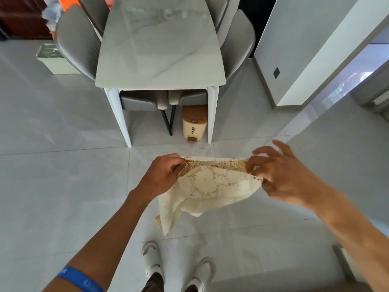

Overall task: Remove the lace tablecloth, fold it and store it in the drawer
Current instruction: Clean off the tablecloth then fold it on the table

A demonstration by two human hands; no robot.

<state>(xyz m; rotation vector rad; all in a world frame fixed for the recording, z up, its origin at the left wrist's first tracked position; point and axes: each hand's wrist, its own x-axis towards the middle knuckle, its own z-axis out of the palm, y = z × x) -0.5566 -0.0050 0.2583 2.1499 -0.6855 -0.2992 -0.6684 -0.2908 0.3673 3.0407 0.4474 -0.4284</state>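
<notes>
The left hand (166, 173) and the right hand (280, 173) each pinch a top corner of the cloth (210, 186), which hangs in the air between them, so bring both grips together evenly to fold it flat.

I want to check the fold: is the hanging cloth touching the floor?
Apart. The head view shows the lace tablecloth held up by both hands, with its lowest corner hanging clear above the floor.

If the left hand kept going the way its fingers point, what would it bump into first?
Probably the right hand. The left hand points across the folded lace tablecloth that both hold, though depth is hard to judge.
</notes>
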